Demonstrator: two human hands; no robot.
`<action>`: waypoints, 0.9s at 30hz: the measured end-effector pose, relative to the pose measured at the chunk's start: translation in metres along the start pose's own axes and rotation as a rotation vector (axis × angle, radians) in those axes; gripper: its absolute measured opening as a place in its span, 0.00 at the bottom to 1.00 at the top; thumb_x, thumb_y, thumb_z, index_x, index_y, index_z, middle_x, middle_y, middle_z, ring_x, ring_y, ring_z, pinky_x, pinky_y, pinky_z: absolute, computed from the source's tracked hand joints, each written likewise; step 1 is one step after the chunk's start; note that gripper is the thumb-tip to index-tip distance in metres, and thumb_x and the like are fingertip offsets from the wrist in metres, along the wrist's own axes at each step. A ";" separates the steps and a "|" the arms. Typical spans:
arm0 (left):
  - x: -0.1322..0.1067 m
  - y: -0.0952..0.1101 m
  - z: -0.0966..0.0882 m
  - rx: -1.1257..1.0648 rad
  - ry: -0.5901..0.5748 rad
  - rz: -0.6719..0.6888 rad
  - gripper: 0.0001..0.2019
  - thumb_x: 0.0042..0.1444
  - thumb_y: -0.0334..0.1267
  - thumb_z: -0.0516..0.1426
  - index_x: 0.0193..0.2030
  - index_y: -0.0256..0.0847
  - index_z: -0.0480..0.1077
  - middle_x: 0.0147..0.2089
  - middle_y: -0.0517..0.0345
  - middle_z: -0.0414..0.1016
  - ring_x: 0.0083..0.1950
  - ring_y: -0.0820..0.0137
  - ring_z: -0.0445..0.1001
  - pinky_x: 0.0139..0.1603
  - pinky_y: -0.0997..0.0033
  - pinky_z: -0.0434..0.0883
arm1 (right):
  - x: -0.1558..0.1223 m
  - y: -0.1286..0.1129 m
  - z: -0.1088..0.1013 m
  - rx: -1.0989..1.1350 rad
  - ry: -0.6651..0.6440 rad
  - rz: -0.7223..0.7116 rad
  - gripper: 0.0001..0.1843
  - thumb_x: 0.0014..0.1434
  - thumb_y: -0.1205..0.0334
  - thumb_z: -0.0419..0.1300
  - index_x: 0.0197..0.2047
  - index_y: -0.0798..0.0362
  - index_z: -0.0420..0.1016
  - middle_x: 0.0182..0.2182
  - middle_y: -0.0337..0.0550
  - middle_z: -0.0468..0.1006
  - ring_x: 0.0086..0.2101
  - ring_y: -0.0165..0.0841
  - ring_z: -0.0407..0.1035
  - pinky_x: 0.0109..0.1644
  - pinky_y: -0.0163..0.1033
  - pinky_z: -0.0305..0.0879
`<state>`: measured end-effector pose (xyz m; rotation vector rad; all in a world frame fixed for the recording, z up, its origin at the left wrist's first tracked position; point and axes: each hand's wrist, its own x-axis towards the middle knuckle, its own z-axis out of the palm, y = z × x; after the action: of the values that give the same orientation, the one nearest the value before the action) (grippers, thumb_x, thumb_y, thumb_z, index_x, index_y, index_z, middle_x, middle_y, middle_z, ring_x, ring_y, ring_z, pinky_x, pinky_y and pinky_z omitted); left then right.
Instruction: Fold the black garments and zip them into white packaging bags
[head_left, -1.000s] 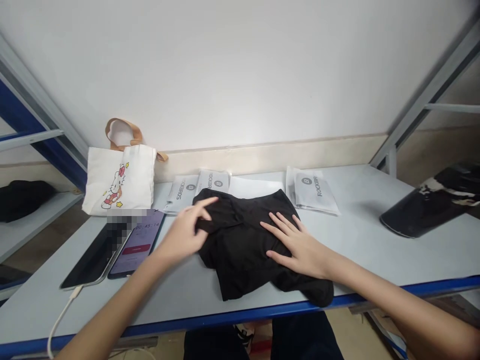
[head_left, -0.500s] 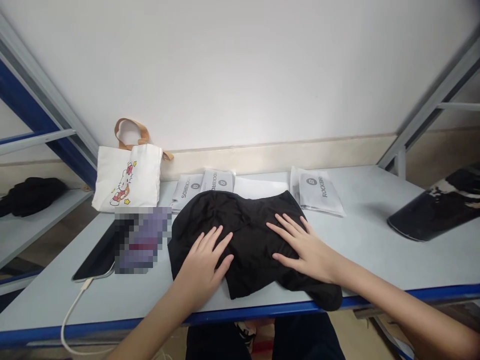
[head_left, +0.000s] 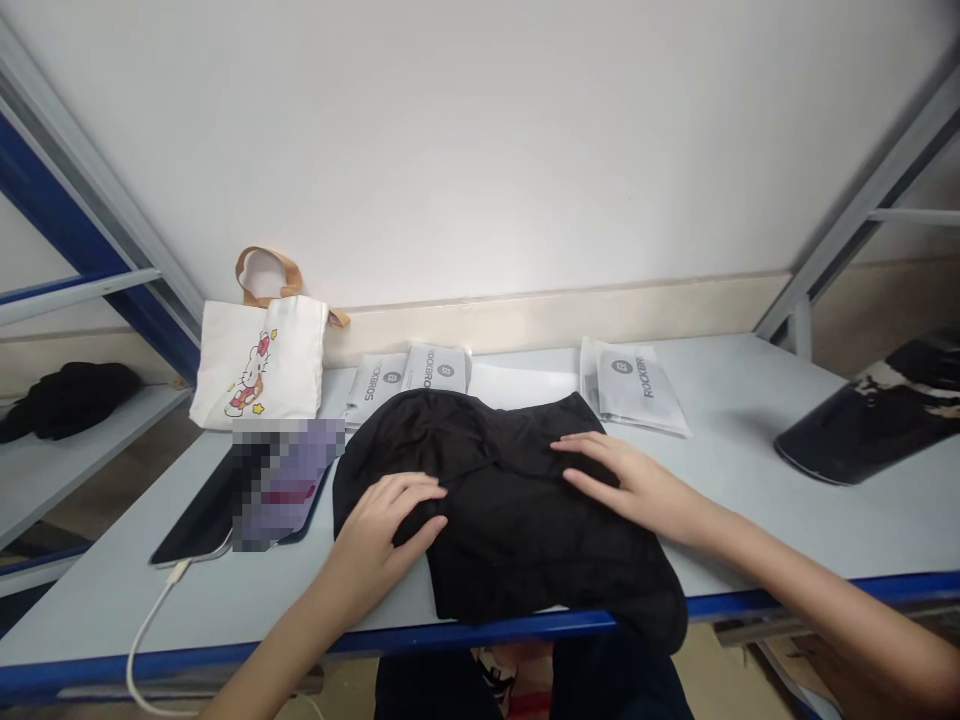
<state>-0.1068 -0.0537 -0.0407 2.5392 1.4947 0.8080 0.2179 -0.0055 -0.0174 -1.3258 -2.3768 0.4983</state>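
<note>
"As the head view has it, where's the black cloth (head_left: 517,545), and how far spread?"

"On the table (head_left: 750,420), mostly laid out; creases show, and its lower right end hangs past the edge, so I'd judge it not fully flat yet."

"And the grip?"

"Left hand (head_left: 386,530) and right hand (head_left: 637,490) both lie loose on it, thumbs apart from fingers, neither clamping."

"Counts?"

"One cloth, one tote bag (head_left: 262,365), two left packets (head_left: 371,385); the right packets (head_left: 641,385) overlap, so I can't tell."
</note>
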 end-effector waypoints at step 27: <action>-0.031 -0.017 -0.041 0.441 0.232 -0.502 0.13 0.57 0.46 0.51 0.48 0.47 0.65 0.37 0.57 0.72 0.38 0.62 0.71 0.35 0.66 0.64 | 0.000 0.018 0.017 -0.104 0.282 -0.002 0.17 0.63 0.50 0.49 0.52 0.43 0.67 0.56 0.43 0.65 0.58 0.41 0.55 0.61 0.52 0.55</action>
<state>-0.1523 -0.0782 -0.0231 2.1881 2.4853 0.7750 0.2226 0.0011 -0.0407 -1.3397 -2.1951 0.1742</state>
